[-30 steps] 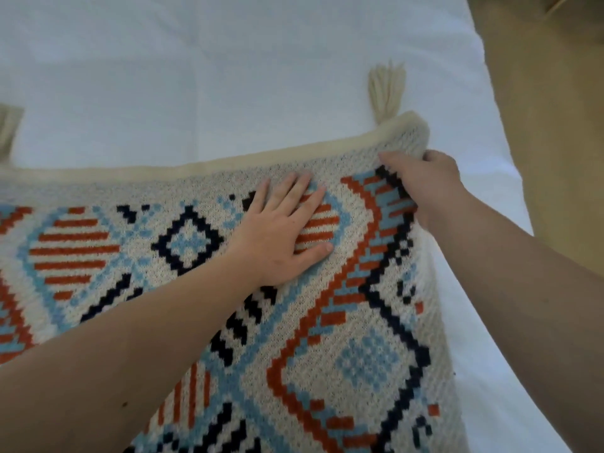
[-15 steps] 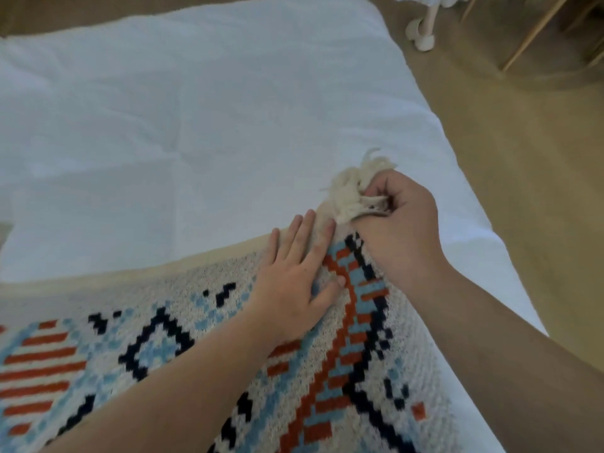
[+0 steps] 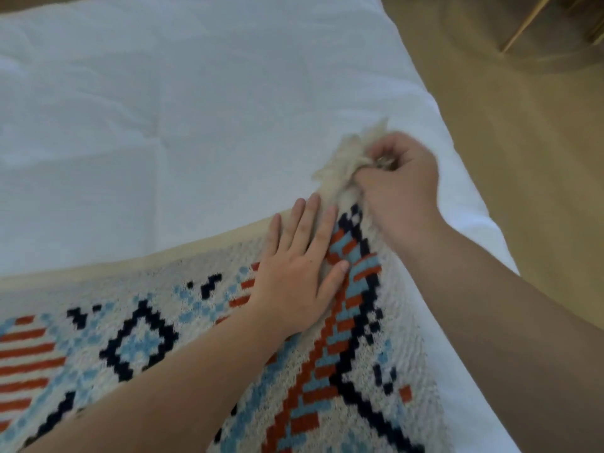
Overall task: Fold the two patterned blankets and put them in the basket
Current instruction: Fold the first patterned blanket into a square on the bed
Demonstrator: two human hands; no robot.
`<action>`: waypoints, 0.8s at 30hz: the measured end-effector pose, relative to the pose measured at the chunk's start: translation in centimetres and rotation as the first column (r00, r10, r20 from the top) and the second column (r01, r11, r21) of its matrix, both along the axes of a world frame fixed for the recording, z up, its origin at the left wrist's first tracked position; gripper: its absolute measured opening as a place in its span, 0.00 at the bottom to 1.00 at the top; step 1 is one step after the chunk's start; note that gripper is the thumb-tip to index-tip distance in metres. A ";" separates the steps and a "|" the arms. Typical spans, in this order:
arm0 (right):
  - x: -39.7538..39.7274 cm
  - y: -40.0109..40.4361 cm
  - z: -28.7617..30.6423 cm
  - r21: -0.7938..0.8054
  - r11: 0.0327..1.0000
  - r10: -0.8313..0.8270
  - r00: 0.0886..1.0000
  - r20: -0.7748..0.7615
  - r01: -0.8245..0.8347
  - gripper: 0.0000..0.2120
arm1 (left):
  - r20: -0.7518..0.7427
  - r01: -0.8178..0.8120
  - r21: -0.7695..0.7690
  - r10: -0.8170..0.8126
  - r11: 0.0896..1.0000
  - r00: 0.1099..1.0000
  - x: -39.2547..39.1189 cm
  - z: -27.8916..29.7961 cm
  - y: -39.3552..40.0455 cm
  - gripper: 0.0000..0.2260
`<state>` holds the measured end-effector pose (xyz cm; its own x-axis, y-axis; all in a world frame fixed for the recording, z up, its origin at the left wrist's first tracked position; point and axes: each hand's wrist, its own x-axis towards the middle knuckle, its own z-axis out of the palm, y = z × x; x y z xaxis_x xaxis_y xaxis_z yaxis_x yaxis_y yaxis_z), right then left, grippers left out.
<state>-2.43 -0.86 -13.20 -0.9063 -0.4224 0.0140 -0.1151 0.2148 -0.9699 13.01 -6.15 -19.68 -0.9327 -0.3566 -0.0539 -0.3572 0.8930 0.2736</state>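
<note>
The blanket (image 3: 202,348) lay spread on the bed (image 3: 163,109), its far right corner near the bed's edge. The left hand (image 3: 294,273) pressed flat on the knit, fingers straight and together. The right hand (image 3: 400,181) had its fingers curled round the corner tassel (image 3: 340,158). The knit looked thick, soft and floppy, likely none too slippery; corners and hem seemed the best holds.

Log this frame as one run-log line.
stage: folding | left hand: flat on cream, blue, orange and navy patterned knit blanket | right hand: pinching cream corner tassel | surface: white bedsheet | basket: unseen
</note>
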 end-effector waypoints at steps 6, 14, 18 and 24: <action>-1.5 3.0 -4.2 0.643 0.765 0.174 0.964 -0.201 -0.004 0.20 | 0.200 0.118 -0.046 -0.107 0.992 0.974 -2.4 0.0 0.6 0.30; 14.1 5.7 -5.6 0.760 0.593 0.669 0.688 -0.282 -0.265 0.32 | 0.286 -0.023 -0.057 0.038 0.998 0.957 10.0 1.3 -0.4 0.32; 12.1 7.0 -7.7 0.907 0.393 0.674 0.718 -0.172 -0.151 0.39 | 0.388 -0.183 -0.077 0.198 0.980 0.900 23.8 1.4 -5.1 0.32; 16.5 1.6 -6.7 0.859 0.417 0.664 0.745 -0.064 -0.298 0.38 | 0.441 -0.371 -0.161 0.403 0.915 0.802 36.2 1.9 -12.2 0.34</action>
